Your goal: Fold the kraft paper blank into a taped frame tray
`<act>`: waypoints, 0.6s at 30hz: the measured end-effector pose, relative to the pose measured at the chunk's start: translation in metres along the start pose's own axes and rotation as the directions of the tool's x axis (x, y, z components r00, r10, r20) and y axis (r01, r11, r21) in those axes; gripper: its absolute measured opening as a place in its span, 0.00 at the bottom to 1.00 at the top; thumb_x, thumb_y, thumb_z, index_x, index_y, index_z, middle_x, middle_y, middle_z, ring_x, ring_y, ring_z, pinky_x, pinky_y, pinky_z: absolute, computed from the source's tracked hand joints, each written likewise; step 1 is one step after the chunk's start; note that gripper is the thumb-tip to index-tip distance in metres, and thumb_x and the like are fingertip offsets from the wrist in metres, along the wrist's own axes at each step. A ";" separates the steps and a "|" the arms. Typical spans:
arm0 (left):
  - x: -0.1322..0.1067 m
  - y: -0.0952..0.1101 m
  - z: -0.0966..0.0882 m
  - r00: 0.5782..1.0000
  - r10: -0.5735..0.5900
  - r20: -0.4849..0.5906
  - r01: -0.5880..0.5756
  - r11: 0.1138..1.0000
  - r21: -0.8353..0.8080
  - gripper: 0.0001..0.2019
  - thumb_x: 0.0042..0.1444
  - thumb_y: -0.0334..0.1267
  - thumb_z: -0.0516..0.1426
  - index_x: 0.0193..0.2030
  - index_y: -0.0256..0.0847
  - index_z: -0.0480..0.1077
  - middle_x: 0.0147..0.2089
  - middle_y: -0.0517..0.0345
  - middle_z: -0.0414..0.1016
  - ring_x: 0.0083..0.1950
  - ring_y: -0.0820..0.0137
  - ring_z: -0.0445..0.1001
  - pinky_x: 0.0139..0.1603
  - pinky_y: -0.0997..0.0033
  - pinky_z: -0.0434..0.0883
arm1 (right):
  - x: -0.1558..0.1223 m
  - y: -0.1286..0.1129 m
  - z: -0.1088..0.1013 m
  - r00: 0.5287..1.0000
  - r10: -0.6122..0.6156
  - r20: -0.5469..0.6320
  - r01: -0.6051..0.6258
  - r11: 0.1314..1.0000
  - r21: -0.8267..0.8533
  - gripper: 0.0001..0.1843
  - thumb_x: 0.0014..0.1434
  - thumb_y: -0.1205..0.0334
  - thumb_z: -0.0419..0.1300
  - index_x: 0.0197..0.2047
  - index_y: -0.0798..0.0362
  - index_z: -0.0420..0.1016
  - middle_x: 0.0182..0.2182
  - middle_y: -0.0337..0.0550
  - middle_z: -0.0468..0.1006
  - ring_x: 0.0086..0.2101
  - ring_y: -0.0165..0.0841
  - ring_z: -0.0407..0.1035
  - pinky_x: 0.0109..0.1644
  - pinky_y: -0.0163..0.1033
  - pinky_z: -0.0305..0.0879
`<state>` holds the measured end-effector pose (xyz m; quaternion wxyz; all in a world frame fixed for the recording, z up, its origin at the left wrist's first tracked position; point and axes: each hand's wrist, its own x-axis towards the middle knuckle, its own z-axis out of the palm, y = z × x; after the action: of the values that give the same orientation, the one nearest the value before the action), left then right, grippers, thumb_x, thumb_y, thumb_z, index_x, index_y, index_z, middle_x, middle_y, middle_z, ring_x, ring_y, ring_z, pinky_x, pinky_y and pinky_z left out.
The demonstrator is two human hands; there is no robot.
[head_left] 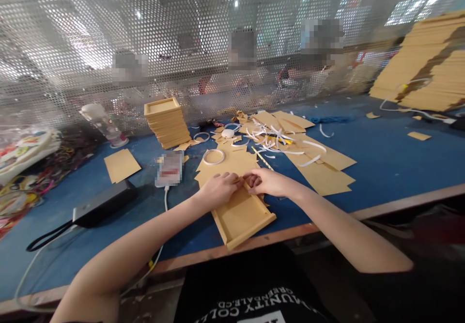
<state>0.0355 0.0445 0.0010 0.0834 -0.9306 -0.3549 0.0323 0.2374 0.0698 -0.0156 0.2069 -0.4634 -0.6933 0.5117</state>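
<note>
A shallow tan cardboard tray (244,219) lies on the blue table (381,163) close to its front edge. My left hand (219,189) rests on the tray's far rim with its fingers curled and pressed onto the cardboard. My right hand (266,181) meets it from the right, fingers bent and pinching the same far rim. Under and beyond the tray lies a flat cut cardboard sheet (221,168) with a white tape ring (213,156) on it.
A stack of finished trays (167,122) stands at the back. White paper strips (276,139) and cardboard sheets (323,168) lie to the right. A phone (169,168), a dark power bank (103,204) with cables and a bottle (103,122) are left. Tall cardboard piles (425,66) sit far right. People sit behind a perforated screen (181,47).
</note>
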 end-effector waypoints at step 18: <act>-0.007 -0.007 0.005 0.979 -0.168 -0.117 0.096 0.881 -0.462 0.21 0.60 0.28 0.49 0.58 0.40 0.69 0.53 0.51 0.75 0.52 0.64 0.73 0.54 0.65 0.69 | -0.008 -0.007 -0.008 0.995 -0.003 0.100 0.005 1.000 -0.025 0.27 0.45 0.72 0.67 0.51 0.56 0.74 0.30 0.39 0.76 0.34 0.33 0.71 0.38 0.37 0.68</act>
<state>0.0247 0.0459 -0.0029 -0.1073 -0.8975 -0.4077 -0.1290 0.2445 0.0670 -0.0048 0.1673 -0.4384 -0.7100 0.5250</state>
